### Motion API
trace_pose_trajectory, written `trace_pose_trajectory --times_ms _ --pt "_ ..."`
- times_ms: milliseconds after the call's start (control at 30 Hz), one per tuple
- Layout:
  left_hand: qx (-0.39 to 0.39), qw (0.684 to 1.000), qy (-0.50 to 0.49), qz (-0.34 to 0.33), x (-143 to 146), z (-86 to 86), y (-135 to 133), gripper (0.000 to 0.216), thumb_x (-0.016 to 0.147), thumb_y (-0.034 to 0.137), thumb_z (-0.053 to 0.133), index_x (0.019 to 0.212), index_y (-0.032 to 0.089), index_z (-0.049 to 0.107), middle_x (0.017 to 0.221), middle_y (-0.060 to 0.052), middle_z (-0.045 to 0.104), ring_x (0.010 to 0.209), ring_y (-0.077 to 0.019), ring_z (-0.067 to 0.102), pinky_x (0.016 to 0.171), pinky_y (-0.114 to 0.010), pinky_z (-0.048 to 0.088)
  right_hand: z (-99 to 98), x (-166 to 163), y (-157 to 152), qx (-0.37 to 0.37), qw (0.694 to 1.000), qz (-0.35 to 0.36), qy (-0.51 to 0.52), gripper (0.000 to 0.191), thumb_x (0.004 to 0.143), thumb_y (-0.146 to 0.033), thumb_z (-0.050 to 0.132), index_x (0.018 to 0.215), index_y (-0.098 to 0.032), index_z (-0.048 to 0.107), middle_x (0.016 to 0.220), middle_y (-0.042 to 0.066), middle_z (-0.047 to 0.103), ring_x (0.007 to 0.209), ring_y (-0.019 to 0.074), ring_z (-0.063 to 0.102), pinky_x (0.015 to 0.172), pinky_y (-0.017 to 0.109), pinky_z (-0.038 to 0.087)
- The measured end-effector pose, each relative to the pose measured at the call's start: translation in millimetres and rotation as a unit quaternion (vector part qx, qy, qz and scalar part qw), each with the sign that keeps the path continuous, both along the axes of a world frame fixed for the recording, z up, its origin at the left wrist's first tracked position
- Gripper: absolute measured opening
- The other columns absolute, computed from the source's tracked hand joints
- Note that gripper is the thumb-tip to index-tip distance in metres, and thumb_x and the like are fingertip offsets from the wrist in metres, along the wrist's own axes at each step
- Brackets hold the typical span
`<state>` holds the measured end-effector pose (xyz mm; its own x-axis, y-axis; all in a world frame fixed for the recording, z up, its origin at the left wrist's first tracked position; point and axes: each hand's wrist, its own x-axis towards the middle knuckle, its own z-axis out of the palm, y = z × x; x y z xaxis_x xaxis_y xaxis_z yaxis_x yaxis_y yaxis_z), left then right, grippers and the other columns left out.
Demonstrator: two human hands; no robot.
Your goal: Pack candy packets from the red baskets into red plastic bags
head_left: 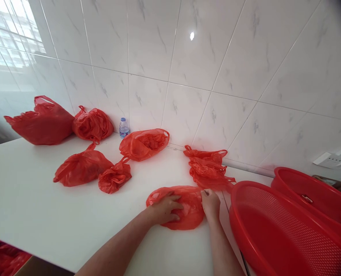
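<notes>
A flat red plastic bag [189, 214] lies on the white counter [29, 199] in front of me. My left hand [166, 209] presses down on it with the fingers spread over the plastic. My right hand [210, 203] pinches the bag's right edge with curled fingers. Just behind that hand sits a small pile of crumpled red bags [207, 168].
Several more red plastic bags, some stuffed, lie further left: [44, 122], [92, 124], [81, 166], [114, 177], [144, 143]. A small water bottle [123, 127] stands against the tiled wall. A red perforated basket [276, 234] and a red basin [317, 191] sit at right. A wall socket [333, 159] is nearby.
</notes>
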<state>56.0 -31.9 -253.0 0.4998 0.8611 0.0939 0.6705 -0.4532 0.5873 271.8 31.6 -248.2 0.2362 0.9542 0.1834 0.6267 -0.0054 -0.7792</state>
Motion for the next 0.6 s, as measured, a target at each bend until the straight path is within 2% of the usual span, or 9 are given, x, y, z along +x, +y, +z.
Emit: trace_pose_trajectory --times_ms 67,133,200,267,333,467,533,600 --pt "-0.011 1.000 -0.011 0.000 -2.4 1.4 -0.4 0.042 0.071 0.029 0.067 0.113 0.034 0.064 0.141 -0.004 0.044 0.130 -0.0344 0.036 0.100 -0.047 0.038 2.1 0.7 -1.0 0.006 1.000 -0.018 0.004 0.021 0.077 -0.035 0.045 0.080 -0.020 0.059 0.075 0.006 0.068 0.059 0.0192 0.059 0.057 0.029 0.042" --pt "0.020 0.999 -0.027 0.004 -2.5 3.8 -1.8 0.039 0.070 0.028 0.068 0.108 0.034 0.067 0.137 -0.004 0.049 0.128 -0.0346 0.039 0.102 -0.048 0.036 6.9 -6.1 -6.7 0.037 0.999 -0.029 -0.006 0.023 0.079 -0.038 0.046 0.086 -0.020 0.058 0.080 0.006 0.067 0.064 0.0199 0.059 0.059 0.029 0.042" --pt "0.052 0.997 -0.057 0.015 -1.5 6.9 -3.6 0.037 0.070 0.026 0.067 0.107 0.033 0.067 0.133 -0.003 0.053 0.125 -0.0338 0.042 0.101 -0.047 0.037 12.3 -17.8 -15.1 0.082 0.996 -0.008 -0.022 0.025 0.082 -0.042 0.046 0.084 -0.020 0.057 0.080 0.005 0.067 0.068 0.0197 0.059 0.062 0.029 0.041" --pt "0.075 0.992 -0.095 0.038 -0.5 10.4 -4.7 0.038 0.073 0.023 0.062 0.111 0.031 0.066 0.133 -0.004 0.053 0.121 -0.0316 0.048 0.096 -0.042 0.042 15.2 -29.8 -22.4 0.109 0.992 0.044 -0.038 0.026 0.085 -0.043 0.043 0.081 -0.021 0.057 0.078 0.003 0.066 0.070 0.0184 0.058 0.064 0.028 0.041" --pt "0.106 0.985 -0.127 0.058 -0.2 13.3 -4.5 0.039 0.077 0.019 0.055 0.113 0.028 0.064 0.131 -0.004 0.054 0.118 -0.0285 0.051 0.094 -0.038 0.044 13.7 -38.3 -25.7 0.103 0.987 0.097 -0.070 0.024 0.086 -0.040 0.043 0.081 -0.022 0.059 0.082 0.002 0.065 0.073 0.0179 0.058 0.066 0.028 0.041" --pt "0.161 0.969 -0.159 0.102 -1.4 16.1 -1.3 0.035 0.080 0.013 0.047 0.106 0.026 0.066 0.117 -0.004 0.063 0.108 -0.0231 0.057 0.094 -0.037 0.045 2.7 -42.2 -21.6 0.033 0.969 0.176 -0.172 0.016 0.080 -0.028 0.050 0.084 -0.023 0.064 0.090 0.004 0.064 0.082 0.0207 0.059 0.069 0.031 0.044" --pt "0.166 0.964 -0.166 0.127 -2.5 17.2 -0.3 0.031 0.081 0.014 0.047 0.103 0.025 0.067 0.114 -0.004 0.063 0.104 -0.0213 0.059 0.091 -0.035 0.047 -1.3 -40.8 -19.1 0.032 0.967 0.179 -0.180 0.018 0.079 -0.025 0.049 0.087 -0.022 0.066 0.093 0.005 0.063 0.086 0.0217 0.060 0.070 0.032 0.045" --pt "0.179 0.959 -0.170 0.138 -3.7 18.8 -0.4 0.029 0.084 0.015 0.045 0.101 0.024 0.066 0.111 -0.005 0.064 0.100 -0.0192 0.060 0.088 -0.033 0.049 -2.7 -39.7 -18.8 0.063 0.971 0.167 -0.158 0.023 0.081 -0.025 0.047 0.094 -0.022 0.066 0.098 0.006 0.064 0.091 0.0214 0.060 0.074 0.032 0.046"
